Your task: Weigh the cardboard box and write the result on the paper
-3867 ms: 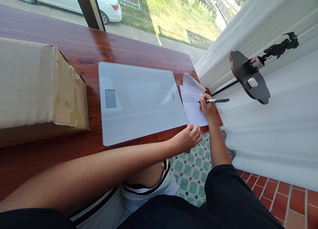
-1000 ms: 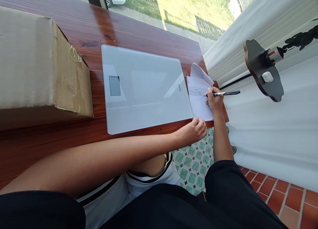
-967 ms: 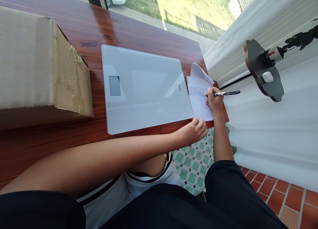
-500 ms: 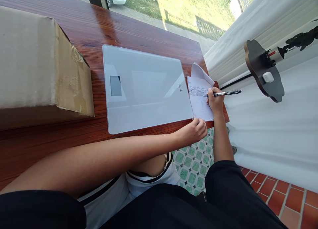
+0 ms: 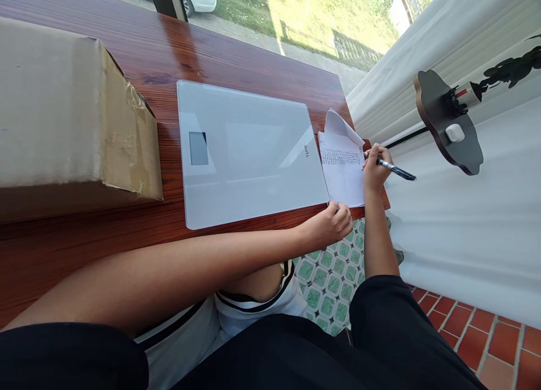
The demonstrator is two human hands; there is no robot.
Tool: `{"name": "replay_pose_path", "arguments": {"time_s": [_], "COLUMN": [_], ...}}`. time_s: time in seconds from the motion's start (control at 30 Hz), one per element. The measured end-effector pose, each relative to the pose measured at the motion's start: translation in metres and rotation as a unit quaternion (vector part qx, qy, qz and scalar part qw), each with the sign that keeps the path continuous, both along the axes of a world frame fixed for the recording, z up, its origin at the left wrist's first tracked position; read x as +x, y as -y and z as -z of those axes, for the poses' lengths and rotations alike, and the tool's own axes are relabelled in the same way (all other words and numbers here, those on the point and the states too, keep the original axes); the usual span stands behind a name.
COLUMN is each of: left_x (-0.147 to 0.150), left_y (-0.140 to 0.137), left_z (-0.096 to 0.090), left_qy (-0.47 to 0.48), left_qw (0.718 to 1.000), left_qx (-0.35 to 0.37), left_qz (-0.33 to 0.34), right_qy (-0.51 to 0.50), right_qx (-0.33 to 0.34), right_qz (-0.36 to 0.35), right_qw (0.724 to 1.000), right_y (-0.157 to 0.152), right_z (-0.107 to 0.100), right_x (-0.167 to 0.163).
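Note:
My right hand (image 5: 376, 167) is closed around a black pen (image 5: 396, 169), at the right edge of an open notebook (image 5: 349, 181). The pen's tip points left, towards the end of the top rows of dense handwriting; whether it touches the paper I cannot tell. The notebook's upper sheet is folded back and curls up. My left hand (image 5: 336, 221) is curled at the table's front edge, its thumb and fingertips pinching the notebook's lower left corner. Beside the notebook lies a flat white glass scale (image 5: 253, 159) with a small dark display; its right edge meets the pages.
A large cardboard box (image 5: 80, 108) stands on the left of the reddish wooden table (image 5: 139, 80). White curtains (image 5: 456, 226) hang at the right, near a small dark shelf (image 5: 450, 119) holding a plant pot and a white case. A window lies beyond the table.
My right hand has moved right with the pen, from the middle of the page to its right edge, and the pen has tilted. My left hand stays in place.

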State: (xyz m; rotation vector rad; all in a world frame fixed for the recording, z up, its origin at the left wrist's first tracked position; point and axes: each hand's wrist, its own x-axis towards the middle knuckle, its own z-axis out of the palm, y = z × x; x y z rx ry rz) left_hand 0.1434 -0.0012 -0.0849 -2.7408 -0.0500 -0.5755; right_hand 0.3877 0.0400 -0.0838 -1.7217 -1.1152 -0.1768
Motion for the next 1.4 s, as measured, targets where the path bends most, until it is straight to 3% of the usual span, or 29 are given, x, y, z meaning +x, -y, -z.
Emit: {"name": "replay_pose_path", "arguments": {"time_s": [0.17, 0.47, 0.63, 0.83, 1.0, 1.4], "left_x": [0.001, 0.005, 0.008, 0.010, 0.012, 0.017], "left_y": [0.001, 0.002, 0.003, 0.004, 0.004, 0.003], "left_z": [0.003, 0.009, 0.011, 0.015, 0.017, 0.023], "left_qy": [0.011, 0.047, 0.031, 0.044, 0.058, 0.029], "left_qw": [1.000, 0.999, 0.999, 0.999, 0.998, 0.999], "left_qx": [0.000, -0.018, -0.018, -0.010, -0.010, -0.025], "left_qz": [-0.003, 0.000, -0.003, -0.008, -0.010, 0.013], "right_qy": [0.030, -0.025, 0.008, 0.115, 0.119, 0.111], "right_qx": [0.003, -0.033, -0.065, -0.097, -0.125, -0.108], "right_qz": [0.047, -0.013, -0.010, 0.020, 0.021, 0.034], "right_qw": [0.998, 0.999, 0.998, 0.988, 0.985, 0.987], "right_y": [0.001, 0.000, 0.000, 0.001, -0.002, -0.003], "right_z": [0.003, 0.009, 0.005, 0.008, 0.013, 0.011], "right_x": [0.008, 0.016, 0.012, 0.016, 0.021, 0.015]}}
